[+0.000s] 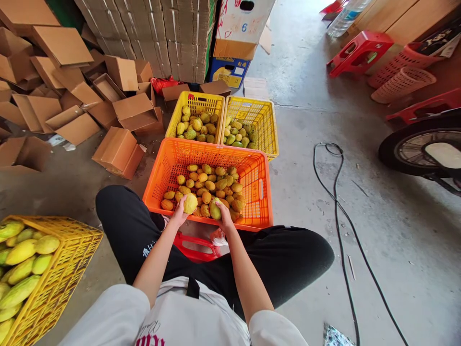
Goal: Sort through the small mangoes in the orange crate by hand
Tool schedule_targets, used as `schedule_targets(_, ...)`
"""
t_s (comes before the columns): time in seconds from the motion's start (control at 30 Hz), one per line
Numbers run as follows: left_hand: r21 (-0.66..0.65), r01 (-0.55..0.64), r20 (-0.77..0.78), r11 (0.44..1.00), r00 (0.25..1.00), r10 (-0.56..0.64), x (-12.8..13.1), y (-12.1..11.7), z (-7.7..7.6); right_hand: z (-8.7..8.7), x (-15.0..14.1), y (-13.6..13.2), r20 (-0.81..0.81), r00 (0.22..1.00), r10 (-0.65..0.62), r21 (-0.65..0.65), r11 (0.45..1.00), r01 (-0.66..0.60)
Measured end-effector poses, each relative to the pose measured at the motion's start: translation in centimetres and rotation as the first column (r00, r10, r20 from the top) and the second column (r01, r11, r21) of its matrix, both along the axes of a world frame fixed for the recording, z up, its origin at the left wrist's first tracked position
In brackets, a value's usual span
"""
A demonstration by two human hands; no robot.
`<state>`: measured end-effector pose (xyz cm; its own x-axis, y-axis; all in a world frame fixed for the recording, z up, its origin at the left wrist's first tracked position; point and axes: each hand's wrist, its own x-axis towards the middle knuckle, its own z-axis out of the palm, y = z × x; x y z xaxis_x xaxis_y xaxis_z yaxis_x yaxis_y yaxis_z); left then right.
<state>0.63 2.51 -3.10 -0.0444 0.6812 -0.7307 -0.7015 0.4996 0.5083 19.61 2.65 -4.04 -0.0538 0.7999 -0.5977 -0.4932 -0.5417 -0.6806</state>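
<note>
Left grip (179, 212) is clamped around a pale yellow fruit (190, 203) above the near edge of an orange crate (257, 192); the right grip (225, 215) is wrapped round a greener fruit (215, 209) over that edge. Far left stands a yellow crate (77, 254); midway, the orange crate holds golden fruits (202, 177); rightward, a black cable (335, 198) lies on the floor (302, 192).
</note>
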Motion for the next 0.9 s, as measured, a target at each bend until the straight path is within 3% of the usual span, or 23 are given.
schedule_targets(0.4, -0.043, 0.008, 0.109, 0.999, 0.994, -0.004, -0.2, 0.2, 0.9, -0.5, 0.9, 0.7, -0.191, 0.982, -0.007, -0.107, 0.994, -0.014)
schedule_targets(0.6, 0.022, -0.018, 0.115, 1.0, 0.993, 0.015, -0.4, 0.0, 1.0, -0.5, 1.0, 0.1, -0.134, 0.991, -0.003, -0.048, 0.999, -0.004)
schedule_targets(0.8, 0.033, 0.027, 0.05, 0.999, 0.998, -0.029, -0.1, -0.1, 0.5, -0.9, 0.9, 0.1, -0.107, 0.994, -0.029, -0.059, 0.998, 0.023)
schedule_targets(0.9, 0.007, -0.006, 0.036, 1.0, 0.999, 0.006, -0.1, -0.1, 0.4, -0.7, 0.9, 0.2, -0.124, 0.992, -0.036, -0.082, 0.996, 0.026)
